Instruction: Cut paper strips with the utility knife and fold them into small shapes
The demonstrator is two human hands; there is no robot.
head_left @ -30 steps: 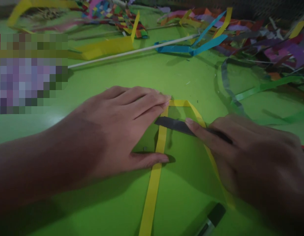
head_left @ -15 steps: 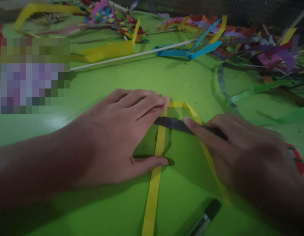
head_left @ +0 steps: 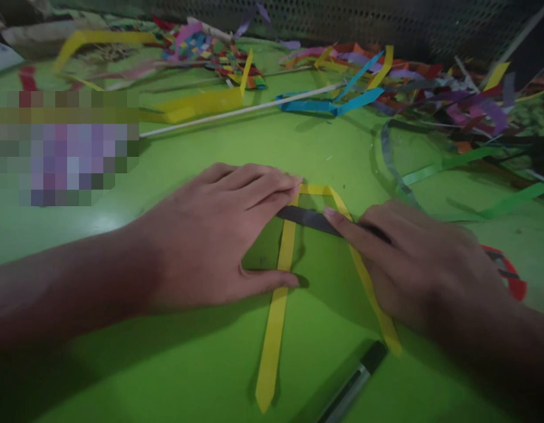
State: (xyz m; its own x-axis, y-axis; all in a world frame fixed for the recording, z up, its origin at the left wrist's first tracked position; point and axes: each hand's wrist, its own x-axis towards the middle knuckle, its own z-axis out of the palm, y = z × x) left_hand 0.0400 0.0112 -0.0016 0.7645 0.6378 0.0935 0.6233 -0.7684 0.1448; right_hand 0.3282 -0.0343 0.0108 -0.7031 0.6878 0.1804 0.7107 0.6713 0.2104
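Observation:
A folded yellow strip lies on the green tabletop, its pointed end toward me. My left hand rests flat, fingers stretched out, its fingertips pressing on the fold and its thumb lying across the strip. With fingers wrapped round the handle, my right hand grips a dark-bladed knife. Its index finger lies along the blade, which crosses the strip just below the left fingertips. The blade's tip is hidden near the left hand. The strip's other leg runs down past the right hand, partly behind it.
A marker with a black cap lies near the front. Behind the right hand shows a red object. Farther back are a thin stick, a blue strip, green strips and a colourful heap of strips. A blurred patch covers the left.
The view has shifted slightly, and the strip's pointed near end now shows. Both hands and the knife keep nearly the same place on the strip.

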